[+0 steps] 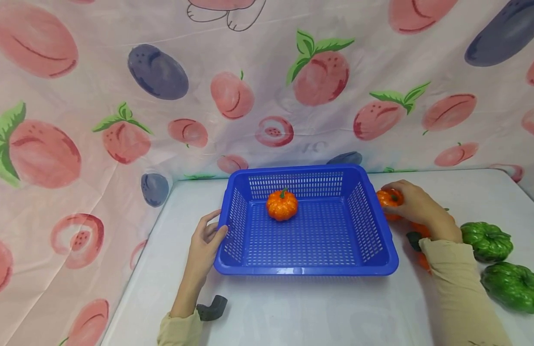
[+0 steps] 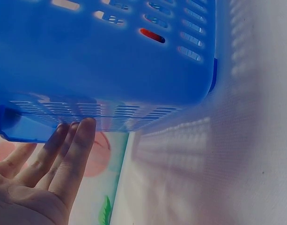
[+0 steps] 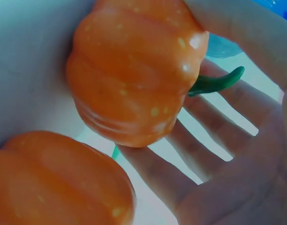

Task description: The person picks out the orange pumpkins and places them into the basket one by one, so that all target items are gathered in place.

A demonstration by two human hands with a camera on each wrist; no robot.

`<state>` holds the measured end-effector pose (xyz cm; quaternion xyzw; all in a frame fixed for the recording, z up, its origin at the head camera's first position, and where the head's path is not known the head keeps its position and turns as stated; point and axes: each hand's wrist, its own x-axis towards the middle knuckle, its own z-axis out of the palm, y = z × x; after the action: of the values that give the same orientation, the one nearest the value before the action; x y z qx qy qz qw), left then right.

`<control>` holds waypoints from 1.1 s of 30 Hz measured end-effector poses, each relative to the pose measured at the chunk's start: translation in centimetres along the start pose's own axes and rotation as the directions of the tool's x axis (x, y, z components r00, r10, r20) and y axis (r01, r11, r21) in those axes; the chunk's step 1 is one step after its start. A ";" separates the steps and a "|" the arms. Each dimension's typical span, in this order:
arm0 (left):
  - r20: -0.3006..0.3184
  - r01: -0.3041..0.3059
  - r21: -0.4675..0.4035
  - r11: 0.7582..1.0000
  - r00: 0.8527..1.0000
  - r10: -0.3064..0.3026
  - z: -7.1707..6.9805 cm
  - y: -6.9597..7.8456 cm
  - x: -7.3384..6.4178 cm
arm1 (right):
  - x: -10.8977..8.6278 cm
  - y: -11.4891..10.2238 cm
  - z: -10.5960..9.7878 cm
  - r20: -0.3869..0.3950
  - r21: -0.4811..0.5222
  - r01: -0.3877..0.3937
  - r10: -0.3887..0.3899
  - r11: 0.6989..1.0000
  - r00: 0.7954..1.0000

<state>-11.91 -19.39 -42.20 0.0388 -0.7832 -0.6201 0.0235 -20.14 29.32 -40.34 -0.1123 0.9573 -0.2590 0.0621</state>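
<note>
A blue plastic basket (image 1: 306,270) with slotted walls stands on the white table, and a small orange pumpkin (image 1: 282,205) sits inside it towards the back left. At the basket's left side is my left hand (image 1: 206,242), its thumb by the rim; in the left wrist view its fairly straight fingers (image 2: 77,154) touch the outer wall. Just right of the basket, my right hand (image 1: 411,204) holds another orange pumpkin (image 3: 134,75) with a green stem between thumb and fingers. A further orange pumpkin (image 3: 63,183) lies close by, partly hidden by my right arm in the head view.
Two green pumpkins (image 1: 486,241) lie on the right of the table, beyond my right forearm. Beside my left wrist is a dark, bent, stem-like piece (image 1: 212,308). A fruit-printed cloth (image 1: 258,53) hangs behind and left of the table.
</note>
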 end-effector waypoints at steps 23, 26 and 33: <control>0.005 0.008 -0.008 1.000 1.000 -0.008 0.0 0.2 0.0 | -0.8 0.2 -0.3 -0.044 0.051 -0.054 0.056 0.997 0.997; 0.006 0.008 -0.016 1.000 1.000 -0.008 0.0 0.1 0.0 | -0.9 0.2 -0.4 -0.051 0.053 -0.041 0.044 0.998 0.998; 0.008 0.005 -0.016 1.000 1.000 -0.005 0.0 0.1 0.0 | -0.9 -0.2 -0.7 -0.068 0.059 -0.024 0.028 0.998 0.997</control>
<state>-11.88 -19.37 -42.08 0.0381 -0.7783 -0.6265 0.0192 -19.33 29.75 -39.58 -0.0890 0.9523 -0.2896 0.0358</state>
